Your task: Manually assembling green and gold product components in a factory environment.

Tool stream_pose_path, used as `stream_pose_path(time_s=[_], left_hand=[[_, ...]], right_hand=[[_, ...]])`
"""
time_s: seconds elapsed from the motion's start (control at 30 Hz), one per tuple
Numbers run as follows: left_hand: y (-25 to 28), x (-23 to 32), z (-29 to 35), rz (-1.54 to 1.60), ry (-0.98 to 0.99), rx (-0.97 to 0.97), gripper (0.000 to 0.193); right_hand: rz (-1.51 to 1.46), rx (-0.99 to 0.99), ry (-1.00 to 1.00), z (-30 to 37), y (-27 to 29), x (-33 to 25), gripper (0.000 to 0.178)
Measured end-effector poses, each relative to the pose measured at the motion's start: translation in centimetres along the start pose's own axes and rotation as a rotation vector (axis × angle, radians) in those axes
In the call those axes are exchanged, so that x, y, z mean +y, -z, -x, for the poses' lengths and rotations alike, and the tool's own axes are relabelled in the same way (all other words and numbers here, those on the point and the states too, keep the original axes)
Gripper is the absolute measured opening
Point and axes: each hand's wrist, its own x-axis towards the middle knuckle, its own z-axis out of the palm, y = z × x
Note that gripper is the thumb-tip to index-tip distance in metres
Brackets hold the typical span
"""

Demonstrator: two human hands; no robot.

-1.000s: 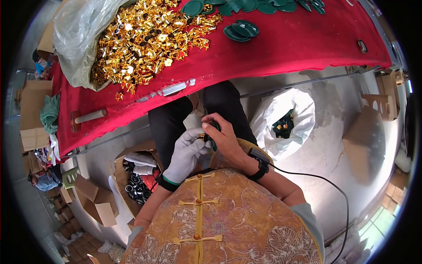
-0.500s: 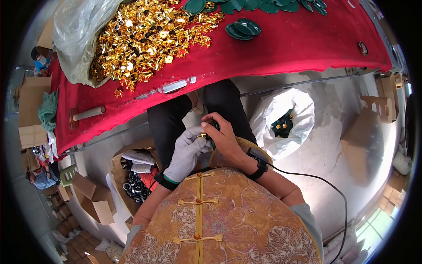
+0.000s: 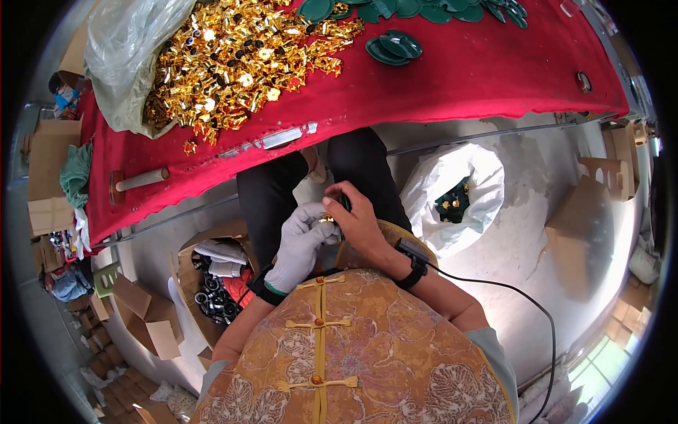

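Note:
My left hand (image 3: pixel 302 239), in a white glove, and my bare right hand (image 3: pixel 359 220) meet over my lap, below the table edge. Between their fingertips sits a small gold piece (image 3: pixel 326 219), with a bit of dark green showing behind the right fingers. Both hands pinch it together. A black wristband with a cable is on my right wrist (image 3: pixel 411 261). A heap of gold pieces (image 3: pixel 240 60) lies on the red table cloth (image 3: pixel 480 78) above, with green leaf-shaped discs (image 3: pixel 393 46) to its right.
A white sack (image 3: pixel 452 201) with dark green pieces stands right of my knees. A cardboard box (image 3: pixel 212 279) of black parts is on my left. A clear plastic bag (image 3: pixel 123 63) and a wooden mallet (image 3: pixel 138 181) lie on the table's left. More cartons line the floor.
The hands stay together over the lap with the small piece; only slight finger shifts show. The view has tilted a little.

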Motion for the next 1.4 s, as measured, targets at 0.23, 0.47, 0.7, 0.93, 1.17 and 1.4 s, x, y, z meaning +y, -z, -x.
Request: stream_pose_path(time_s=[0.23,0.47,0.7,0.93,1.17,1.4], left_hand=[[-0.6,0.6,0.4,-0.833,-0.472,0.019,0.041],[0.6,1.3,1.8,-1.322,-0.865,-0.374,0.014],[0.9,1.2,-1.2,-1.033,-0.552,-0.591,0.028],[-4.0,5.8,4.1,-0.544,-0.039,-0.234,0.010],[-4.5,7.1,4.8,-0.434,0.058,-0.209,0.008],[-3.0,7.4,5.3,-0.530,-0.113,-0.255,0.002]], right_hand=[[0.015,0.055,0.021,1.8,-1.6,1.5,0.024],[-0.218,-0.160,-0.281,2.4,-0.3,13.1,0.034],[-0.228,-0.010,-0.156,1.7,0.7,5.9,0.028],[0.118,0.107,0.179,1.8,0.5,-0.8,0.027],[0.209,0.174,0.390,2.7,-0.2,-0.3,0.028],[0.306,0.044,0.266,2.7,-1.9,-0.2,0.031]])
